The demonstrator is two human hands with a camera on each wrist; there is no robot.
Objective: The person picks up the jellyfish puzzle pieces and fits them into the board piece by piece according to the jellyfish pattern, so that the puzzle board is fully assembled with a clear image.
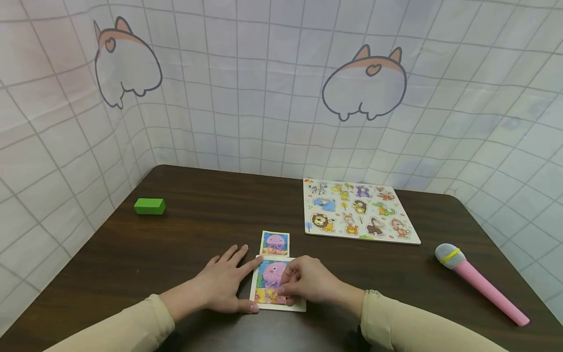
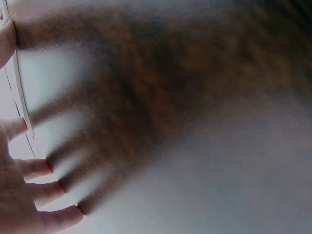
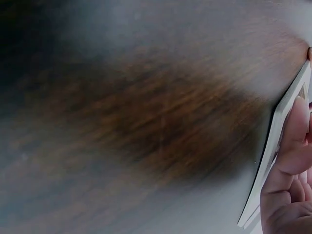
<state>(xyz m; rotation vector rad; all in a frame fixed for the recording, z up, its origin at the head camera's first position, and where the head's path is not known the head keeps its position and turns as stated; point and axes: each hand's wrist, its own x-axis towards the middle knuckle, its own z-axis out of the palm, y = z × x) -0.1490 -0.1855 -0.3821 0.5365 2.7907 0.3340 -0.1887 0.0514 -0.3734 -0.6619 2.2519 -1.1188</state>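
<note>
A small framed picture puzzle [image 1: 272, 276] with a pink octopus-like creature lies near the table's front. My left hand [image 1: 226, 286] lies flat with fingers spread, its index fingertip and thumb at the puzzle's left edge. Over the puzzle's right part is my right hand [image 1: 310, 279], fingers curled and thumb tip down at the picture's lower part; I cannot tell whether it pinches a piece. In the right wrist view the thumb [image 3: 296, 124] reaches over the pale frame [image 3: 278, 126]. Just beyond the puzzle lies a smaller card [image 1: 275, 244] with a matching picture.
A white animal puzzle board [image 1: 360, 212] lies at the back right. A pink toy microphone [image 1: 481, 284] with a grey head is at the far right. The green block [image 1: 150, 206] sits at the back left. Behind the dark wooden table [image 1: 211, 205] hangs a checked curtain [image 1: 264, 98].
</note>
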